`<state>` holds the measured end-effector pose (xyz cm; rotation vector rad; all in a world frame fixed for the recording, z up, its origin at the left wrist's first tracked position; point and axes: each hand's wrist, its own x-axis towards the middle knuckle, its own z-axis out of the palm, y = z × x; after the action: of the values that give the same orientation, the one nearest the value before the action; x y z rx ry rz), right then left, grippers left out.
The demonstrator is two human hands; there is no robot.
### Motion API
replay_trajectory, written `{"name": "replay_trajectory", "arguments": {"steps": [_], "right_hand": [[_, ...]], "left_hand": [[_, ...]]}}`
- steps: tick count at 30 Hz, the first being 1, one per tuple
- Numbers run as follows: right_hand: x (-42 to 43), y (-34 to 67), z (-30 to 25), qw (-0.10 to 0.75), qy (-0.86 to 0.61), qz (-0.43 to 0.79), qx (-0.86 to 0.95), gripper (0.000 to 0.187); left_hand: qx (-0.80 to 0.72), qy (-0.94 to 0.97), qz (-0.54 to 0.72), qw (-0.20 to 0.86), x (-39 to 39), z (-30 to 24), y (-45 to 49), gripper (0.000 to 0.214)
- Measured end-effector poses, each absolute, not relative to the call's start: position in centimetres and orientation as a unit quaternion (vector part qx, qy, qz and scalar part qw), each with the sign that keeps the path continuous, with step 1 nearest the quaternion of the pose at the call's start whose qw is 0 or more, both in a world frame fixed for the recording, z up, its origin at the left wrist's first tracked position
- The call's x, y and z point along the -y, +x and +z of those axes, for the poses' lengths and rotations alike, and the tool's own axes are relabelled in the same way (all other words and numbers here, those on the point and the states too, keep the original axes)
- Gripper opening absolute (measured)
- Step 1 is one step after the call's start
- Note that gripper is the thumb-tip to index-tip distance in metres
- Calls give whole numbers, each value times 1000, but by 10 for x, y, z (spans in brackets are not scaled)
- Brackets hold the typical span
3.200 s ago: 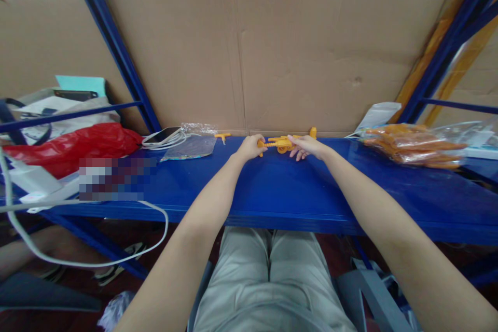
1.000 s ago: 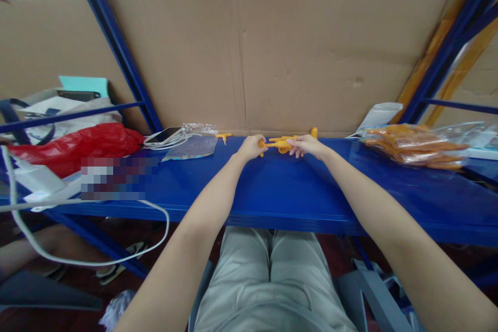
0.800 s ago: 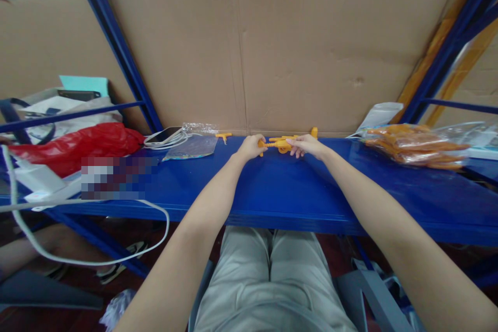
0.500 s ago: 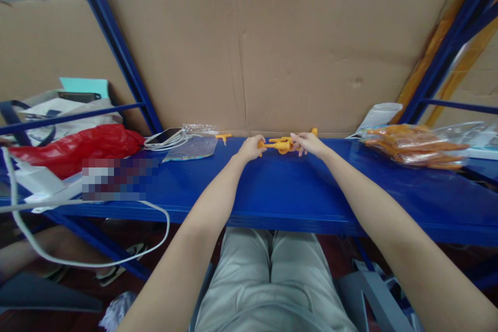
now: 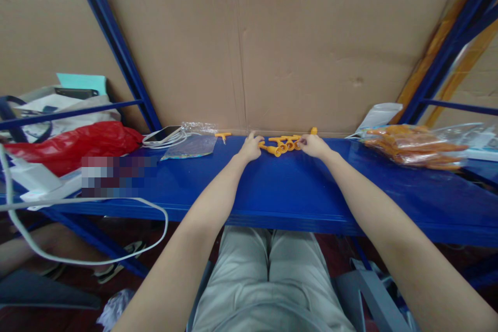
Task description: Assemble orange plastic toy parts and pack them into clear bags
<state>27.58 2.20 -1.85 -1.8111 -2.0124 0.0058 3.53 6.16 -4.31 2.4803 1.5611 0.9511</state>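
Note:
Small orange plastic parts [image 5: 283, 144] lie in a cluster at the back of the blue shelf [image 5: 295, 192], against the cardboard wall. My left hand [image 5: 250, 147] rests at the left end of the cluster, fingers curled, touching an orange screw-like piece [image 5: 271, 150]. At the right end of the cluster, my right hand [image 5: 314, 145] pinches another orange piece. A single orange T-shaped part [image 5: 223, 136] lies apart to the left, and an orange cap [image 5: 313, 130] stands behind my right hand.
A clear bag of orange parts [image 5: 412, 145] lies at the right. A phone with white cable [image 5: 165, 136], a clear plastic bag [image 5: 190, 145] and a red bag [image 5: 73, 145] sit at the left. Cardboard [image 5: 311, 46] backs the shelf. Another person's legs [image 5: 46, 249] show below left.
The assembled orange piece held between both hands has come apart; the screw-like piece now points down toward the shelf by my left hand, and both hands sit lower and slightly farther back.

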Motion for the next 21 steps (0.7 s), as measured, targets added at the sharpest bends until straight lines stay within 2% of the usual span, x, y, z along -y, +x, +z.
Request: {"name": "replay_trajectory", "arguments": {"steps": [6,9,13,18,21], "right_hand": [[-25,279,-20,219,-649,-10,729,23],[-28,282,-22,230,-641,-25,732,29],[-31,283,-25,225,-643,-20,731,39],[-34,283,-27,203,-640,-14,741,38],[-35,285,-28,197,-636,-13,746,37]], "left_hand": [[-485,828,280,-8,-42,-26,52,32],[-497,839,224,10,-34,-23,61,25],[-490,851,186,21,-32,-26,63,27],[-497,840,213,32,-39,-28,58,33],[-504,839,204,16,-42,-29,56,30]]}}
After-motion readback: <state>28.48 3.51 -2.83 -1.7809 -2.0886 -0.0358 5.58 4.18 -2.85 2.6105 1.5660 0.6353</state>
